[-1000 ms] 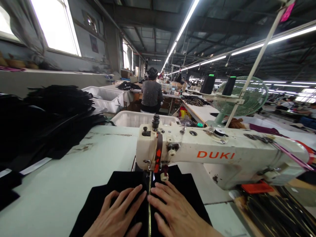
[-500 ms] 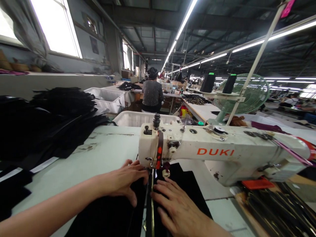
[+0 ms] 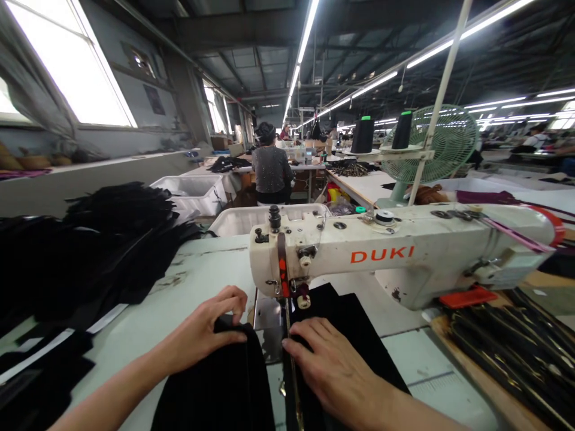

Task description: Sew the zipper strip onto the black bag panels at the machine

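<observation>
— Black fabric (image 3: 224, 383)? Where?
— Lay on the worktop (image 3: 148, 317), straight in front of the sewing machine (image 3: 404, 257), with the far edge just short of the presser foot (image 3: 286, 298). Looked matt, dark and soft; came in two panels, with a zip (image 3: 291, 383) running up between them toward the needle.
— And the left hand (image 3: 204, 329)?
— Gripped the far edge of the left panel, fingers (image 3: 233, 299) pinched tight on a bunched fold.
— The right hand (image 3: 335, 371)?
— Rested flat on the right panel, fingers (image 3: 305, 335) loose and spread, just beside the zip. Held nothing.
— Risks?
— Judged the bunched fold the likeliest trouble: could have slid under the foot and been stitched into a pleat. Could also have dragged the zip off line, given a pull from one side only. Placed the right fingertips close to the needle, too; risked a prick on any slip.
— Around all that?
— Heaped black cut pieces (image 3: 90, 251) on the left, stacked zips (image 3: 507, 347) on the right. Behind the machine, a white bin (image 3: 251, 218); further back, a green fan (image 3: 431, 143), thread cones (image 3: 362, 134) and a seated person (image 3: 269, 167), back turned.
</observation>
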{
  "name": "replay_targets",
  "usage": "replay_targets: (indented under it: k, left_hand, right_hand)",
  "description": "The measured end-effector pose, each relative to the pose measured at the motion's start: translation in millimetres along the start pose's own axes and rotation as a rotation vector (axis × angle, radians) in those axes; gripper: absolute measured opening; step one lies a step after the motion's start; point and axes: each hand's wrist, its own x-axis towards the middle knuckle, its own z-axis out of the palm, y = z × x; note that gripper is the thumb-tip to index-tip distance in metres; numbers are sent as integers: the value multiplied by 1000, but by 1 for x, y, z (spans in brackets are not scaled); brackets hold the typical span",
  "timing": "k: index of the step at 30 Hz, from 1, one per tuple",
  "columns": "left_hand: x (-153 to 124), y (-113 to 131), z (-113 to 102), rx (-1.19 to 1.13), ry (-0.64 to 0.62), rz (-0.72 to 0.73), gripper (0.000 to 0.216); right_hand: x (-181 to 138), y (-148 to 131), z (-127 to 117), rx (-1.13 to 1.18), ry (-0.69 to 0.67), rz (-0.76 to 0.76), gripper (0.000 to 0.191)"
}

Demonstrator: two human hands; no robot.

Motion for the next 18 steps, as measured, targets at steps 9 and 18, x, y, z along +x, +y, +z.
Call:
replay_targets:
  k: [9, 18]
  left_hand:
    - [-36, 16, -3, -55, 197, -1, 9]
    - [-65, 42, -15, 125, 283, 209, 31]
  right_hand:
    - [12, -59, 51, 342, 32, 376, 36]
    - [3, -51, 55, 254, 243, 48, 48]
